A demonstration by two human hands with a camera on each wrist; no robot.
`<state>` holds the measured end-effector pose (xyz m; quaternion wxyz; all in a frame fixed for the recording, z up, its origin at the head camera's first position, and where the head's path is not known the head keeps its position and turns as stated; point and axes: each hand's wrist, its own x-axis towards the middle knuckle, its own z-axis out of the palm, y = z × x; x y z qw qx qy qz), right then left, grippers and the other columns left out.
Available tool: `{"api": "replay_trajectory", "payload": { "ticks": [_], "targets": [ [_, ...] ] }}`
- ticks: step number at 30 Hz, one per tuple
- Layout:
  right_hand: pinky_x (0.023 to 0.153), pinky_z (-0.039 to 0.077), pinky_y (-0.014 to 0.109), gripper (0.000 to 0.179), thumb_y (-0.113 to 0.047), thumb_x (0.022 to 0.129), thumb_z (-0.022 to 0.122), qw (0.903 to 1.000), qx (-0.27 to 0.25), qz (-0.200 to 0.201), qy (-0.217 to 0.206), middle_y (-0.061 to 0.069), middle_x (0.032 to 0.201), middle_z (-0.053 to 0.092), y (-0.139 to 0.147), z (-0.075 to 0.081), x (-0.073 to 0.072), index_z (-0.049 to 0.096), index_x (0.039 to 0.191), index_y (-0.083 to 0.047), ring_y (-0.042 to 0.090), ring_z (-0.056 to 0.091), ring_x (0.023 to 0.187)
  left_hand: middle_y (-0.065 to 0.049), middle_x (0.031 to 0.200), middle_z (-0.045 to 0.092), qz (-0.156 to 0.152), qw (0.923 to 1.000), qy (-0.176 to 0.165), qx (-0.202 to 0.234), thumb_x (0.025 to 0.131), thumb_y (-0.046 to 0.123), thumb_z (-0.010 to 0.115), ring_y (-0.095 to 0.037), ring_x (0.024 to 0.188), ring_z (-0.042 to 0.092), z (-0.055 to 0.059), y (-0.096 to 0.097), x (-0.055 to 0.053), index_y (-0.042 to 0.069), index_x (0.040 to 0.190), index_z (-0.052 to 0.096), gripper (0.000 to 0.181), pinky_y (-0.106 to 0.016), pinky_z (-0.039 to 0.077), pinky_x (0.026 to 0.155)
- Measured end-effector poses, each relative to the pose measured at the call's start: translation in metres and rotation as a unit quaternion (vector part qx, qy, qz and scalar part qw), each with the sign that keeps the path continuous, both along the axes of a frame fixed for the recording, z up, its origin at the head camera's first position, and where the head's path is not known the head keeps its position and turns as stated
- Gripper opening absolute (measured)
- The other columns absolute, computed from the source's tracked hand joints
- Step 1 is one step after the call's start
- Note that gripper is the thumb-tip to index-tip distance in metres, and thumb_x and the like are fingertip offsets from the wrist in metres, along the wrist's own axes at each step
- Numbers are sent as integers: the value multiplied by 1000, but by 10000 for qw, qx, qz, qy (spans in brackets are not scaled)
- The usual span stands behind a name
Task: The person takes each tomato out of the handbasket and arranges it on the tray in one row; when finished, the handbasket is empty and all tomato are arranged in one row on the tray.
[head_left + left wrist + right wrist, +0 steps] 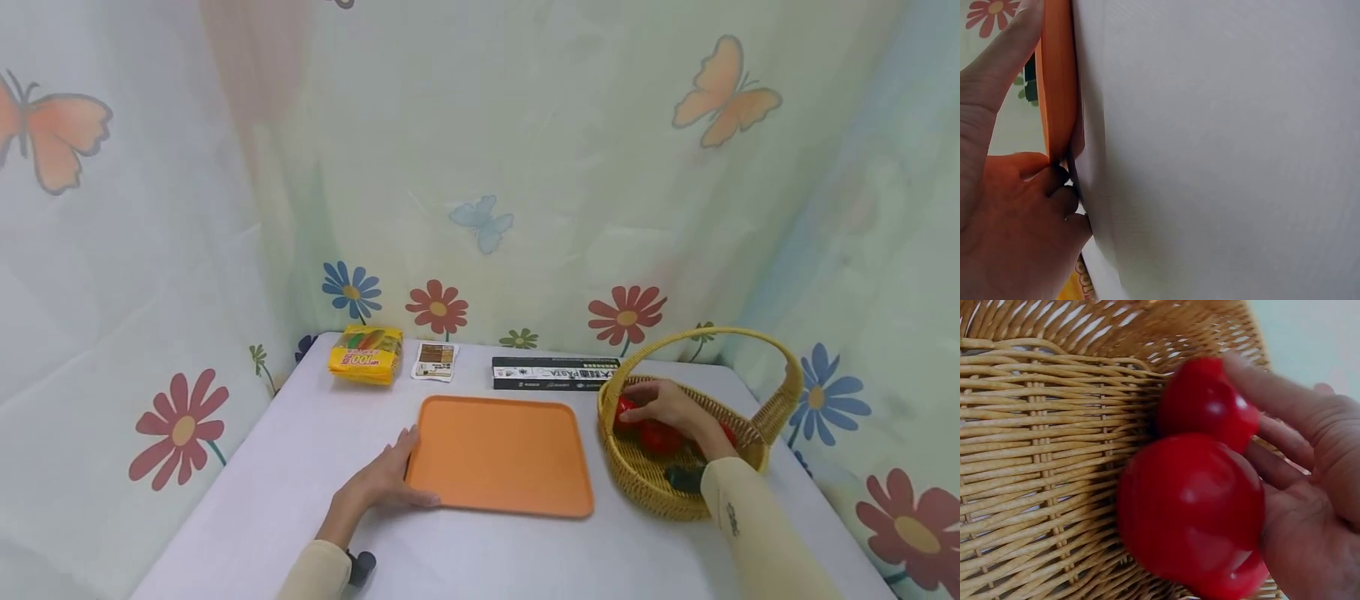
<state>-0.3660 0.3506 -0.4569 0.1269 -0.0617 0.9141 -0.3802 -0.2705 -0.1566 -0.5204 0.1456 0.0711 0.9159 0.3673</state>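
In the head view my left hand [386,479] rests at the near left corner of an orange rectangular tray [502,457]. Its thumb lies along the near rim and its fingers touch the left side; the left wrist view shows the tray edge [1059,81] close beside the thumb. My right hand [667,407] reaches under the handle of a wicker basket [645,487]. Between thumb and fingers it holds a glossy red bell pepper [1207,403]. A larger, rounder red vegetable [1188,500] lies against the palm side, inside the basket.
A dark green vegetable [684,478] lies in the basket near my right wrist. Behind the tray are a black and white pasta box [551,374], a small brown and white packet [435,361] and a yellow bag [366,356]. The basket's tall handle [701,331] arches over my right hand.
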Motion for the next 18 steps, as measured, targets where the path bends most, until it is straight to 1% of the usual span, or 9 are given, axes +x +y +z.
{"api": "replay_trajectory", "payload": {
  "ticks": [3, 6, 10, 12, 15, 18],
  "targets": [
    [112, 46, 73, 70, -21, 94, 86, 9998, 153, 38, -84, 34, 147, 56, -3, 6, -4, 55, 151, 6, 50, 49, 129, -22, 178, 17, 52, 10000, 15, 19, 74, 48, 100, -44, 165, 14, 2, 2, -2, 6, 172, 20, 133, -62, 15, 133],
    [112, 44, 75, 71, -17, 93, 87, 9995, 246, 10, -178, 36, 149, 54, -3, 10, -3, 54, 151, 5, 53, 48, 131, -22, 178, 17, 19, 10000, 15, 38, 73, 49, 100, -42, 166, 14, 3, 4, -3, 6, 172, 20, 135, -61, 14, 134],
    [111, 44, 76, 70, -16, 92, 87, 9996, 255, -29, -79, 37, 149, 53, -3, 10, -1, 54, 150, 5, 56, 48, 133, -22, 178, 17, -19, 10000, 47, 55, 73, 49, 100, -41, 166, 14, 4, 5, -4, 5, 172, 20, 135, -60, 14, 134],
    [111, 45, 76, 69, -15, 92, 87, 9997, 242, 30, 17, 37, 148, 54, -3, 9, -1, 54, 149, 6, 57, 49, 134, -22, 178, 18, -39, 10000, 36, 25, 73, 50, 100, -40, 166, 14, 4, 4, -5, 5, 172, 20, 135, -59, 14, 134],
    [112, 44, 75, 67, -15, 92, 87, 9997, 196, 97, 123, 36, 146, 56, -5, 7, -1, 55, 148, 7, 56, 52, 133, -22, 178, 18, -62, 10000, 24, 12, 74, 50, 100, -40, 166, 15, 3, 2, -5, 4, 172, 20, 134, -59, 14, 134],
    [111, 46, 75, 67, -17, 92, 88, 9996, 197, 137, 162, 34, 146, 58, -7, 6, 0, 57, 148, 4, 54, 52, 132, -22, 178, 18, -62, 10000, -8, 32, 73, 51, 100, -41, 166, 15, 1, 0, -4, 5, 172, 20, 135, -61, 15, 134]
  ]
}}
